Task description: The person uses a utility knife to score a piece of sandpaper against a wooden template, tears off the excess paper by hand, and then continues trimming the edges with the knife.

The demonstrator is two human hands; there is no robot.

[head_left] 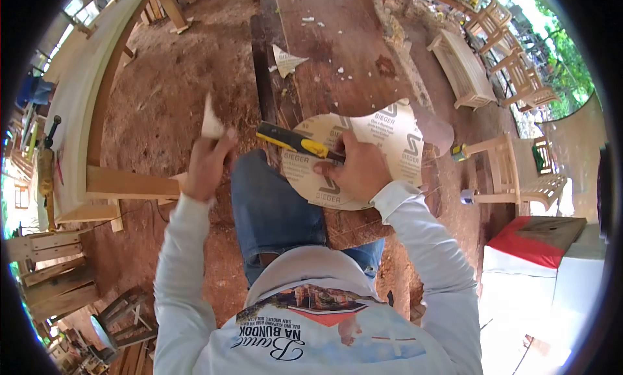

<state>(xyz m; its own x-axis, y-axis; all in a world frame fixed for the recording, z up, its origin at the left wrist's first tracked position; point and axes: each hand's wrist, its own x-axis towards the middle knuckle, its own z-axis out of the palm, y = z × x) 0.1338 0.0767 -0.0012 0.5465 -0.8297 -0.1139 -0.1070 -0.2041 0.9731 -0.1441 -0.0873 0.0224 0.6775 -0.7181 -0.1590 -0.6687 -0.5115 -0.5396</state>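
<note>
In the head view, my left hand (211, 164) is raised at left, its fingers pinched on a small pale sandpaper scrap (211, 120). My right hand (360, 164) grips a tool with a black-and-yellow handle (292, 140); its handle points left and its other end is hidden by my fingers. Beneath that hand lies a curved sheet of sandpaper (396, 151), printed side up with "SIEGER" lettering. It rests on the brown wooden bench (344, 44) near my knee. Another torn sandpaper piece (287, 61) lies farther up the bench.
A long pale wooden frame (100, 70) runs along the left. At right stand a slatted wooden piece (462, 69) and a wooden chair (503, 170). A red-and-white box-like surface (529, 242) is at lower right. Small white bits dot the bench.
</note>
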